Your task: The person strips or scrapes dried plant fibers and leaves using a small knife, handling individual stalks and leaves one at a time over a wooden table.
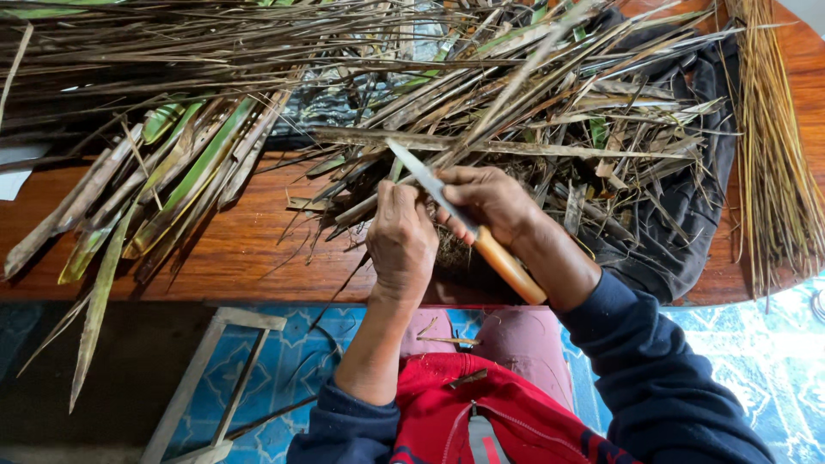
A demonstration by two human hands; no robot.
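Observation:
My right hand (491,204) grips a knife (468,225) by its pale orange wooden handle, and the blade points up and left toward the leaf pile. My left hand (400,241) is closed around a dry palm leaf strip (354,210) right beside the blade. Both hands work at the near edge of a wooden table (249,249), over a heap of dry brown and green palm leaves (481,103).
A bundle of thin stripped leaf ribs (773,146) lies at the table's right end. A dark cloth (687,223) sits under the leaves on the right. Long green-brown leaves (163,198) overhang the left edge. A pale wooden frame (206,378) stands on the blue patterned floor below.

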